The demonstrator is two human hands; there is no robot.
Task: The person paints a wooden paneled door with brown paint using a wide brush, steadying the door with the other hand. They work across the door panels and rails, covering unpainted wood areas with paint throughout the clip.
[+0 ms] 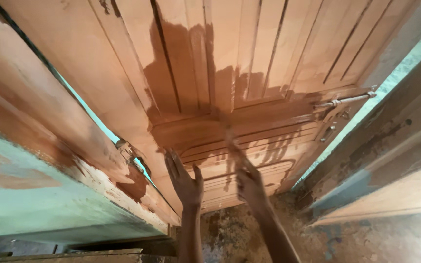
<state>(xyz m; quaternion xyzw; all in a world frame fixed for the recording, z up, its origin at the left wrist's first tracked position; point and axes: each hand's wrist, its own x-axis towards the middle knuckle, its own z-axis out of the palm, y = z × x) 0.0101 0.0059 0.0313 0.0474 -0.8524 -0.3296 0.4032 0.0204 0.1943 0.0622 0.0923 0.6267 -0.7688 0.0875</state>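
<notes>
Staining a panelled wooden door here, and the wet dark patch covers the middle of it, from the lower ends of the grooved boards down across the cross rail and onto the top of the lower panel. The right hand is closed around a brush, which is motion-blurred, so I can't tell exactly how the bristles sit, but the tip looks to be on the rail near the centre of the door. The left hand is open, fingers spread, flat against the door's lower panel just left of the brush, holding nothing. My two cents on doing this bit well: work along the grain of each rail and keep a wet edge so the streaky fingers of stain toward the right edge get blended in before they dry. Push bristles into the grooves, then wipe out pooling. Go easy near the metal bolt at the right edge. Also keep that bracing palm on bare wood, since it sits right by the wet area and would leave a print.
</notes>
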